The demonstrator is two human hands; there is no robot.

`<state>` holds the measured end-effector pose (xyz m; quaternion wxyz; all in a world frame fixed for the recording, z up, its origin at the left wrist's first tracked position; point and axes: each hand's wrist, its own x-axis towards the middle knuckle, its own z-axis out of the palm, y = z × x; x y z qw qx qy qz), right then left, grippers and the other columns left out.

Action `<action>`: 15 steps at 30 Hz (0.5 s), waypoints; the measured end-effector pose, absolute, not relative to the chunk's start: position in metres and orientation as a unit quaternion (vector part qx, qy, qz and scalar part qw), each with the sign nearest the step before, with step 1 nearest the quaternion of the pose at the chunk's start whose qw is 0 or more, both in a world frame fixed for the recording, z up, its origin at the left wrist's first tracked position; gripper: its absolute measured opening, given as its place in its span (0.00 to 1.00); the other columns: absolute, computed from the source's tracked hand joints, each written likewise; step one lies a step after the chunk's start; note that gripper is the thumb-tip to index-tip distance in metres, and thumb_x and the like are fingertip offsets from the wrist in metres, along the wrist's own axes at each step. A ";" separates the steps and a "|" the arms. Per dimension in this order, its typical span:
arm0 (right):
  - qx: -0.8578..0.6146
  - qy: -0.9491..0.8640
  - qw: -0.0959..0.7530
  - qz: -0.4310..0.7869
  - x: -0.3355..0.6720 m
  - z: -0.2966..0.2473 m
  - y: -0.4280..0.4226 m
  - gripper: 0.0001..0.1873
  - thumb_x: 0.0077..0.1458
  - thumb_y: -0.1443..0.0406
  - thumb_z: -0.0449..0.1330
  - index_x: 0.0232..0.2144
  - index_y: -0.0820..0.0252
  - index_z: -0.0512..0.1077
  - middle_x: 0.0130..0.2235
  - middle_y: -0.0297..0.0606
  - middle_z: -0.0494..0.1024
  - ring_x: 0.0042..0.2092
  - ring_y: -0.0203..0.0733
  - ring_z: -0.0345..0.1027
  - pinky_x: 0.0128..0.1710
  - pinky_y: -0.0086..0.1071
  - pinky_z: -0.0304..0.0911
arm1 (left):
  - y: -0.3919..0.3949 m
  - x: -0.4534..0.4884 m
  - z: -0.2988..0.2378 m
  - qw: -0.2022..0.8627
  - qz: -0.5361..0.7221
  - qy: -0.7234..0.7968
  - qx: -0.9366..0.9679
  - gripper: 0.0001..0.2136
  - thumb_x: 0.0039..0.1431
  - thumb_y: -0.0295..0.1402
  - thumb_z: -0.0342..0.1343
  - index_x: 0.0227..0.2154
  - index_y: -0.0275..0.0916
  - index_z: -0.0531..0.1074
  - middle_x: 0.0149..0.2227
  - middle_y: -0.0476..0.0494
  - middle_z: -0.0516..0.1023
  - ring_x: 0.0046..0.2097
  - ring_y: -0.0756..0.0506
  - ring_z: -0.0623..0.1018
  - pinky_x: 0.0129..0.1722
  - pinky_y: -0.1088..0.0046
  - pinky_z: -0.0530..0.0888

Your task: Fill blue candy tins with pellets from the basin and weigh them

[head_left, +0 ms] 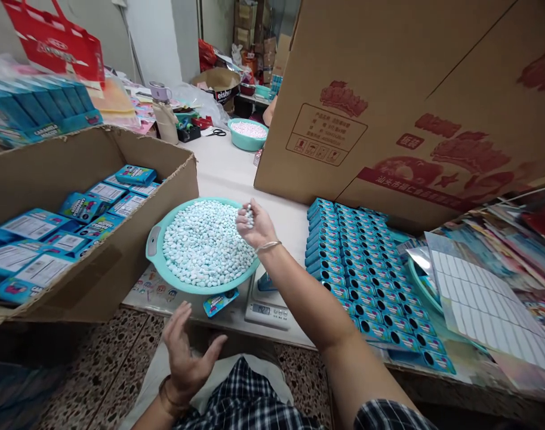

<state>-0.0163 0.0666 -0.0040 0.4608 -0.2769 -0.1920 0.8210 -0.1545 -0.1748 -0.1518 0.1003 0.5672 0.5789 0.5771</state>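
Checked cloth [249, 397] lies nearest the head camera; beside it the left hand [189, 352] has its fingers spread, with nothing in them, before the front edge of the desk [214, 167]. The turquoise basin [157, 260] is full of pale pellets [205, 245], and over its right rim the right hand [259, 227] holds some in curled fingers. At left, a cardboard box [140, 263] contains blue packs [34, 280]. Behind the basin, white surface opens.

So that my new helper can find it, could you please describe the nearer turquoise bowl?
Start at the open cardboard carton on the left, holding blue packs. Just right of it on the white table sits the turquoise bowl, its right edge near the right hand. Unlike the farther bowl of pinkish pieces, it holds pale blue and white ones.
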 end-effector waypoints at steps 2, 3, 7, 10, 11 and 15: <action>-0.278 -0.175 0.502 0.800 0.013 0.002 0.049 0.15 0.60 0.60 0.53 0.23 0.58 0.59 0.20 0.24 0.55 0.18 0.26 0.42 0.14 0.19 0.41 | -0.176 -0.148 -0.124 0.106 0.567 0.531 0.621 0.39 0.47 0.32 0.67 0.61 0.46 0.54 0.56 0.37 0.62 0.58 0.34 0.67 0.59 0.50 0.67; -0.288 -0.175 0.529 0.779 0.030 0.003 0.039 0.15 0.61 0.60 0.53 0.23 0.58 0.59 0.20 0.24 0.54 0.18 0.26 0.42 0.14 0.19 0.42 | -0.172 -0.141 -0.109 0.125 0.549 0.509 0.651 0.37 0.48 0.31 0.65 0.60 0.47 0.55 0.55 0.38 0.64 0.57 0.35 0.68 0.58 0.51 0.68; -0.371 -0.185 0.618 0.668 0.092 -0.009 -0.002 0.16 0.58 0.57 0.56 0.22 0.56 0.60 0.20 0.24 0.55 0.18 0.28 0.45 0.13 0.21 0.46 | -0.131 -0.096 -0.059 0.212 0.450 0.446 0.744 0.30 0.57 0.33 0.59 0.61 0.45 0.54 0.55 0.37 0.68 0.58 0.36 0.68 0.58 0.54 0.68; -0.409 -0.164 0.664 0.604 0.113 -0.025 -0.022 0.18 0.57 0.53 0.57 0.22 0.56 0.60 0.20 0.24 0.56 0.18 0.28 0.49 0.15 0.23 0.53 | -0.092 -0.059 -0.045 0.213 0.395 0.438 0.779 0.31 0.56 0.33 0.58 0.61 0.43 0.54 0.57 0.36 0.66 0.59 0.35 0.66 0.59 0.52 0.64; -0.415 -0.158 0.677 0.586 0.115 -0.030 -0.026 0.19 0.56 0.52 0.57 0.22 0.56 0.60 0.20 0.24 0.56 0.18 0.28 0.51 0.16 0.24 0.55 | -0.081 -0.048 -0.046 0.209 0.375 0.442 0.787 0.30 0.55 0.32 0.59 0.60 0.42 0.56 0.56 0.37 0.66 0.58 0.35 0.66 0.58 0.52 0.65; -0.425 -0.137 0.719 0.532 0.106 -0.042 -0.033 0.19 0.55 0.49 0.57 0.24 0.56 0.61 0.20 0.25 0.60 0.21 0.30 0.58 0.23 0.26 0.63 | -0.056 -0.024 -0.057 0.195 0.294 0.478 0.804 0.23 0.52 0.31 0.61 0.51 0.39 0.65 0.47 0.39 0.71 0.50 0.36 0.70 0.49 0.55 0.70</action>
